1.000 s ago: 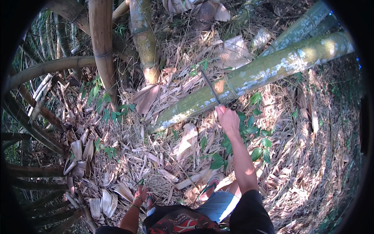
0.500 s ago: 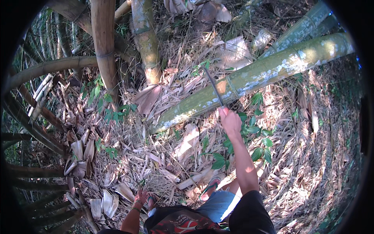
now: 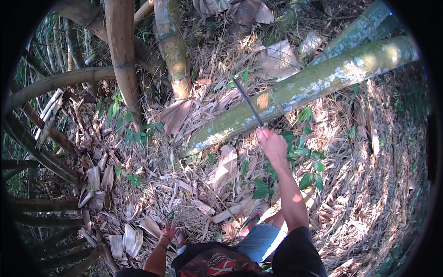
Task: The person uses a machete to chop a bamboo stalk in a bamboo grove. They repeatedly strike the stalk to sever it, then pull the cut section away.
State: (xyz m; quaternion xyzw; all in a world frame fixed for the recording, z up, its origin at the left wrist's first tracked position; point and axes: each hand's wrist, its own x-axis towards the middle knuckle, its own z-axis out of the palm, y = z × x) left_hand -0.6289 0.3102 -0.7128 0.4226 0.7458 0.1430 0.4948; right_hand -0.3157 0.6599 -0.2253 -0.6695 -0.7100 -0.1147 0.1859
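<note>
Felled bamboo pole [image 3: 304, 92]: green and mottled, lying on the ground from 2 o'clock down toward the centre.
Standing bamboo stems [image 3: 121, 51]: tan, upright at 11 and 12 o'clock.
Ground [image 3: 184, 184]: covered in dry leaves and husks.
Right hand [image 3: 272, 144]: just right of centre, fist closed round the blade's handle.
Blade [image 3: 247, 102]: long, dark, slanting toward 11 o'clock, crossing over the felled pole.
Left hand [image 3: 168, 231]: at 6 o'clock, fingers loosely spread, holding nothing.
</note>
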